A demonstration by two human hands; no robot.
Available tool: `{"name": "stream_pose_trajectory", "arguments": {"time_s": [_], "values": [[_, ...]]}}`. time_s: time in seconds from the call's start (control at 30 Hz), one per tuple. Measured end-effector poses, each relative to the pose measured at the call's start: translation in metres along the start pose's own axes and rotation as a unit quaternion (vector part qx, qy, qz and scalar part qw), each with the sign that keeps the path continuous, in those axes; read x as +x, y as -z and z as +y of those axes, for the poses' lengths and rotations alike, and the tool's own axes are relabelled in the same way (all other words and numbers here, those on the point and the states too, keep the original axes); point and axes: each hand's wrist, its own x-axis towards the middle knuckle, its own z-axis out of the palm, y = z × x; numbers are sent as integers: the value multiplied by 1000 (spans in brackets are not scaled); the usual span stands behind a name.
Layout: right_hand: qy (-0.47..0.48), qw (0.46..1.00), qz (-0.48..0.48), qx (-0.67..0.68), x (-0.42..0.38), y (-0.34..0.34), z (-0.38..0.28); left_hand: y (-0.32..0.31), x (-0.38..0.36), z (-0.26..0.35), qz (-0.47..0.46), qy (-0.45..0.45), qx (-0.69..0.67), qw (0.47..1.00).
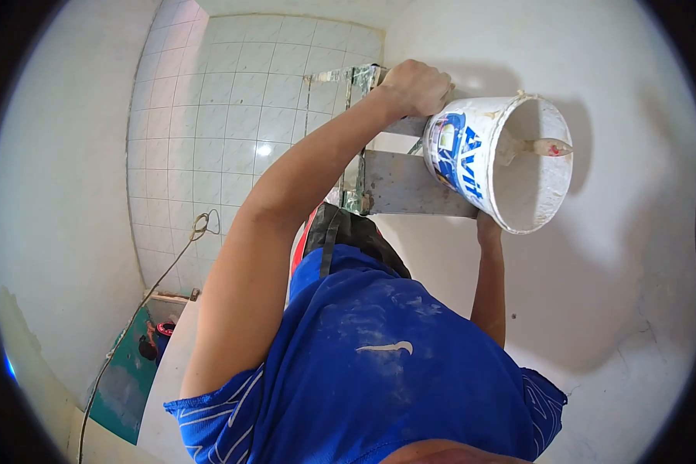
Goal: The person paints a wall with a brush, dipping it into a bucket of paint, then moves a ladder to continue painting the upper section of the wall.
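A white plastic bucket [458,158] with blue lettering rests tilted in view against the metal stepladder [410,184], its mouth facing me. A brush with a stained handle [547,147] stands inside it, the lower part pale with residue. My left hand [419,87] is closed in a fist at the ladder's top edge, close beside the bucket's base. Under the bucket's lower rim, my right hand [487,226] reaches the near end of a ladder step; its fingers are hidden behind the bucket and step.
Light tiles [247,116] cover the floor far below. A thin cable [143,305] with a looped end hangs at left. Pale plastered walls [619,309] surround me. At lower left, a teal surface [124,390] lies beside a white panel [168,371].
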Motion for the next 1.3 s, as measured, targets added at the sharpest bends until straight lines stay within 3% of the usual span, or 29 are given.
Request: {"name": "stream_pose_trajectory", "arguments": {"time_s": [0.13, 0.23, 0.53, 0.7, 0.77, 0.8, 0.87, 0.93, 1.0, 1.07, 1.13, 1.17, 1.2, 1.27, 1.3], "values": [[5, 1000, 12, -6, 3, 0, -13, -7, 0, -1, 18, 6, 16, 1000], [-100, 991, 83, -13, 19, -14, -48, -7, 2, -5, 33, -7, 17, 999], [-108, 993, 35, -11, 37, -10, -77, -15, -5, -6, 59, -14, 31, 998], [-128, 989, 69, -9, 40, -5, -71, -16, -7, -3, 97, -23, 39, 994], [-133, 989, 65, -15, 41, -4, -60, -5, -11, 5, 15, 28, 57, 998], [-154, 986, 56, 24, 40, -4, -61, -3, -11, 5, 16, 30, 59, 998], [-195, 975, 37, 101, 42, 0, -67, -2, -8, -1, 46, -11, 39, 998], [-193, 975, 72, 78, 44, -5, -88, -5, -5, -6, 62, -27, 52, 996], [-206, 978, -2, 23, 41, 0, -90, -12, -5, -5, 78, -43, 67, 994], [-132, 991, 7, -17, 45, 7, -65, -8, -1, 2, 20, 6, 96, 995], [-84, 995, -54, 20, 51, 13, -59, -15, 0, 2, 52, 20, 110, 992], [-48, 998, -30, -21, 48, 13, -57, -16, -1, 2, 74, 37, 105, 991], [-45, 999, -20, -13, 43, 13, -56, -20, -5, 5, 74, 29, 117, 990], [-125, 978, -97, 139, 41, 18, -69, -14, -12, 13, 67, 47, 103, 991], [-157, 974, -83, 138, 25, 7, -102, -12, -8, 13, 73, 33, 111, 991]]}}
